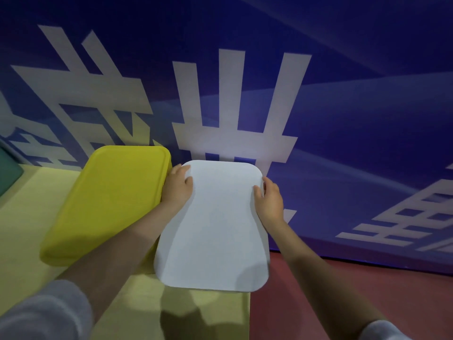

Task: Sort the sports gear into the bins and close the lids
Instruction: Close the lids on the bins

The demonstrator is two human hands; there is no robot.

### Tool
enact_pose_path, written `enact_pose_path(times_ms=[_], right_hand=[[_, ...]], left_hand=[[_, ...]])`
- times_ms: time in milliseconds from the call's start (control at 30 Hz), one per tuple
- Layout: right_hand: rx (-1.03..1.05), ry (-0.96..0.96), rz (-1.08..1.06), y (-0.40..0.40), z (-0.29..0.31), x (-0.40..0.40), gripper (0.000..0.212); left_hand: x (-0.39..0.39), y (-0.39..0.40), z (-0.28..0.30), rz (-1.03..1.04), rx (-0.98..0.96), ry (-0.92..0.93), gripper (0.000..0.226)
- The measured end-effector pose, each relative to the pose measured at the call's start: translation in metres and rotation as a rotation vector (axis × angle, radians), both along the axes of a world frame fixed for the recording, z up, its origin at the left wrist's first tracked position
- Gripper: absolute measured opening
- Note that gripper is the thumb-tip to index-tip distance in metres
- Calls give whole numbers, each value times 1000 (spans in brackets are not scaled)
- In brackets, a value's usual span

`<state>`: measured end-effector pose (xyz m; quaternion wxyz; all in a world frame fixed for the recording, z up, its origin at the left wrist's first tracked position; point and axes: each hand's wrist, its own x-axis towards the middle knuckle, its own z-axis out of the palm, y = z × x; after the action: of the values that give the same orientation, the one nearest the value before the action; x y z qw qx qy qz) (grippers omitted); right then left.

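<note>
A: status on the white lid (213, 224)?

B: lying flat, both hands on it; left hand (177, 186) at its left edge near the far end, thumb on top, fingers curled over the far-left corner; right hand (269, 201) on the right edge opposite, thumb on top, fingers wrapped round the rim; both are gripping the lid, not resting flat on it.

A: bin under it?

B: hidden by the lid; can't tell whether it's fully seated; near end of the lid overhangs the front edge of the yellow platform (29, 207).

A: the other one?

B: yellow lid (107, 204) just beside on the left, flat, angled slightly away; left forearm crosses its near-right corner; its bin is not visible either; the two lids sit close, left hand in the gap between them.

A: gear?

B: none in view.

A: surroundings?

B: blue wall banner (343, 106) with big white characters right behind the lids; red floor (343, 298) to the right of the platform; a dark green object (8, 170) at the far left edge, cut off, can't identify; grey sleeves (41, 312) pushed up on both arms.
</note>
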<state>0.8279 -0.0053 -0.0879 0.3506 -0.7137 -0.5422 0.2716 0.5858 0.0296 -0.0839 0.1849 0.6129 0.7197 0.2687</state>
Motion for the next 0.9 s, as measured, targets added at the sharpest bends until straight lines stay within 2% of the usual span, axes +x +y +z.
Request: enact_pose_path(times_ms=[233,333,467,633,700,733,800,833,900], right_hand=[[-32,-101,65,-70,-8,-2,41],[-27,-128,65,-99,-15,-5,47],[-26,-78,27,-137,-23,-14,54],[23,-4,-23,-152,-24,-21,53],[13,-8,-42,-152,-21,-24,53],[30,-54,-49,-154,-18,-25,53],[180,-304,-6,-161,-12,-29,52],[293,-450,68,-165,-10,-32,51],[433,-603,283,-173,-9,-41,48]], left_hand=[[-6,-95,6,-154,-106,78,51],[-11,-135,5,-239,-124,232,55],[-9,-173,2,-265,-35,362,54],[-9,-178,-5,-219,110,230,47],[-9,-178,-5,-214,115,233,46],[-8,-177,-5,-222,107,270,46],[-10,-176,-1,-312,134,416,46],[-12,-175,3,-392,181,496,44],[-23,-173,12,-458,279,579,38]])
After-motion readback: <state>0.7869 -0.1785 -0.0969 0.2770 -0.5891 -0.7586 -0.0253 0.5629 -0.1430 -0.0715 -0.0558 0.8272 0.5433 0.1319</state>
